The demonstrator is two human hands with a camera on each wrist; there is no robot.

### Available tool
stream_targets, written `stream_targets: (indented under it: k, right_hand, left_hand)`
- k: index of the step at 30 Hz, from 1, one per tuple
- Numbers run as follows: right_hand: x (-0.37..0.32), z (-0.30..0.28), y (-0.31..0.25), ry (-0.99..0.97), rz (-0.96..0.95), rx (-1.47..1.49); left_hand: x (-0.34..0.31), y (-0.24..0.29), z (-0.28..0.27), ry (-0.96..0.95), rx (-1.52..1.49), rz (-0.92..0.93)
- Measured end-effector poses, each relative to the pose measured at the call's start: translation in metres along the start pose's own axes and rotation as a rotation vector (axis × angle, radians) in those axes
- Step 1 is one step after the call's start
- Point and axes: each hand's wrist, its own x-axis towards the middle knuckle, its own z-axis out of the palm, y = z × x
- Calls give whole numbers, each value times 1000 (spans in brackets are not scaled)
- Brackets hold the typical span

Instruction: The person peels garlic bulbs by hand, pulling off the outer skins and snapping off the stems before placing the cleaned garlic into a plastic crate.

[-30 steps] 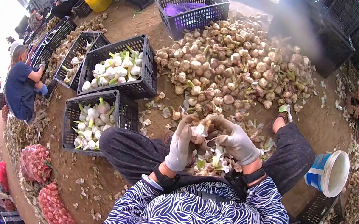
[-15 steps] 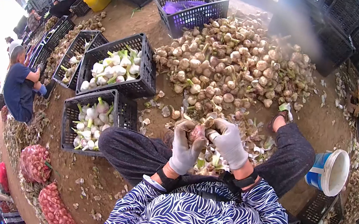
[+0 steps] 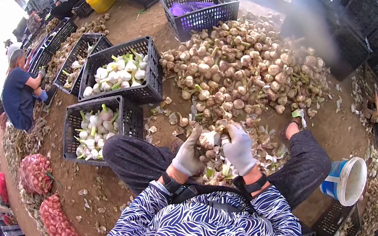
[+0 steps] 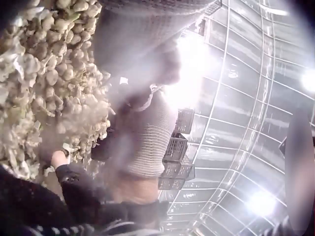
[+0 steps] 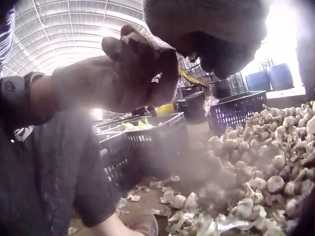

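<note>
Both hands wear pale knit gloves and meet in front of the crossed legs. In the head view my left hand grips a garlic bulb with its thumb and fingers. From the other side, my right hand has its fingers bent at the bulb's edge. A yellowish strip of dry skin or stalk hangs between the hands in the right wrist view. There the left hand hides most of the bulb. In the left wrist view the right glove shows beyond the blurred left hand.
A heap of unpeeled garlic lies ahead. Crates of cleaned white garlic stand at left, and a black crate with a purple bag at the back. A white-blue bucket lies tilted at right. Net sacks rest lower left. Other people sit nearby.
The bulb has turned in the left hand: its reddish side showed half a second ago, a paler side now. The right hand has shifted slightly up and left.
</note>
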Motion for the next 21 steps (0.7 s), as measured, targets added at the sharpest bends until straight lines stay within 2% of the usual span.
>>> stream_targets:
  k: [2, 3, 6, 7, 9, 10, 11, 13, 14, 15, 18, 21]
  right_hand:
    - [-1, -4, 14, -119, 74, 313]
    - [1, -8, 12, -271, 214, 529]
    - [0, -12, -9, -273, 279, 593]
    - [-1, -8, -6, -238, 371, 452]
    - [-5, 0, -5, -157, 440, 606]
    - [-6, 3, -8, -118, 475, 683]
    - [-7, 3, -12, -65, 461, 765]
    - [-7, 0, -15, -19, 261, 642]
    - [-7, -2, -17, 5, 164, 580]
    - [-7, -6, -16, -55, 75, 387]
    - [-14, -1, -25, -12, -39, 190]
    - [-18, 4, -14, -15, -8, 257]
  left_hand:
    - [2, 3, -5, 66, 146, 35]
    - [1, 4, -7, 99, 219, 52]
    - [-1, 4, -7, 119, 323, 115]
    - [-1, 2, -4, 87, 465, 280]
    - [-2, -9, 6, 23, 747, 617]
    - [-15, -13, 20, 155, 828, 539]
    - [-5, -22, 14, 174, 911, 833]
    - [-1, -24, 18, 184, 875, 1008]
    - [-4, -19, 19, 176, 766, 884]
    - [-7, -15, 22, 169, 656, 759]
    - [6, -6, 8, 300, 664, 472]
    - [14, -18, 9, 329, 735, 659]
